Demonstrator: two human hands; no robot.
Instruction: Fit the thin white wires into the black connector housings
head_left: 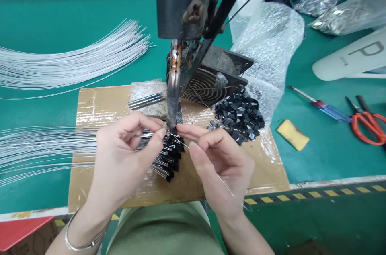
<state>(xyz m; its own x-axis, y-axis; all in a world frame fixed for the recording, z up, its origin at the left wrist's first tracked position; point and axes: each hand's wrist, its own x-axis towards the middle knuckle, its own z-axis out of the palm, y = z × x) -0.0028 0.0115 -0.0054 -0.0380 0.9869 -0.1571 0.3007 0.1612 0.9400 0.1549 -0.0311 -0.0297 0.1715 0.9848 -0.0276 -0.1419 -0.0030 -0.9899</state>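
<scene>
Head view. Soldering iron (pixel 174 82) descends between both hands, its tip partly masking the work; fan (pixel 208 86) just behind it. Black-ended wire bundle (pixel 169 158) beneath and right of left hand (pixel 126 162); loose black connectors (pixel 239 114) beyond right hand (pixel 224 166); yellow sponge (pixel 292 134) farther right. Left thumb and forefinger pinch a small part (pixel 165 126), mostly hidden, by the tip. Right fingers grip a thin wire (pixel 225 184); long axis oblique, from iron tip across palm toward wrist. Clear plastic bag (pixel 340 20), well beyond right hand: silvery pieces inside.
</scene>
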